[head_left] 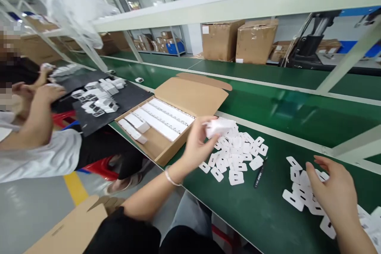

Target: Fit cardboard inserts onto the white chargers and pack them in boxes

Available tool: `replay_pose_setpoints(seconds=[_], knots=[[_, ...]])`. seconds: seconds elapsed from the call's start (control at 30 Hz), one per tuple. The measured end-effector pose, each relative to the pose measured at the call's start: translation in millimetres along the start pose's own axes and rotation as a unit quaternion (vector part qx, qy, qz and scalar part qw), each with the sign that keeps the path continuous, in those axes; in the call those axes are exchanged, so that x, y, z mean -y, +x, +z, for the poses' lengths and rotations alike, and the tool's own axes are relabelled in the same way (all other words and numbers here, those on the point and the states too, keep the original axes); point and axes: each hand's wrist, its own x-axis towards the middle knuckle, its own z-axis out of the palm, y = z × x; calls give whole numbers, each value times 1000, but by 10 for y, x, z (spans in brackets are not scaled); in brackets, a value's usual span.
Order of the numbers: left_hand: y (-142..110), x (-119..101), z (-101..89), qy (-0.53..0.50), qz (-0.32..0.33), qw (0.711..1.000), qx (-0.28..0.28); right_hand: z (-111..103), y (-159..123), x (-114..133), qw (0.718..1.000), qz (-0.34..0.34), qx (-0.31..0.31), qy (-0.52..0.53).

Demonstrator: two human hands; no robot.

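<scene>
My left hand [198,143] is closed round a small white box-like piece [220,127], blurred at its edges, held above a heap of flat white cards [236,176] with small slots. Over a second, smaller group of slotted white cards [293,200] hovers my right hand [336,186]. Its thumb and fingers are apart, with nothing seen between them; whether it touches the cards I cannot tell. Left of my left hand stands an open cardboard box [169,156], partly filled with rows of white boxes [166,117]. A dark pen-like tool [260,173] lies between the two groups of cards.
A co-worker [38,139] sits at the left, hands over a dark mat [86,121] bearing many small white boxes [99,97]. Behind the green bench [247,214] stand large cartons [222,41]. A shelf beam [238,4] crosses above. Another carton [71,230] sits low at the left.
</scene>
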Motion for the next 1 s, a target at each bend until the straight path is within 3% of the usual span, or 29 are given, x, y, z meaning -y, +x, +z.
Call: replay_pose_setpoints(seconds=[0.1, 0.2, 0.27, 0.33, 0.4, 0.53, 0.6, 0.77, 1.0], knots=[[27, 38, -908, 216, -12, 973, -82, 19, -18, -38, 1000, -22, -8, -21], [28, 213, -1803, 407, -84, 902, -119, 90, -34, -101, 997, -47, -15, -65], [15, 370, -2235, 456, -183, 864, -112, 148, -35, -148, 994, -55, -9, -91], [-4, 521, -2478, 480, -259, 834, -82, 196, -32, -180, 993, -61, 1, -97], [-8, 640, -2560, 526, -298, 796, -32, 220, -29, -188, 994, -61, 11, -90], [76, 747, -2554, 643, -329, 690, 47, 190, -16, -151, 996, -16, 31, -86], [137, 758, -2574, 674, -327, 658, 78, 154, 0, -132, 995, 13, 43, -86], [222, 799, -2604, 688, -329, 629, 152, 141, 52, -186, 995, 33, 43, -85], [238, 862, -2506, 727, -325, 591, 130, 251, 14, -310, 995, -27, 26, -87]])
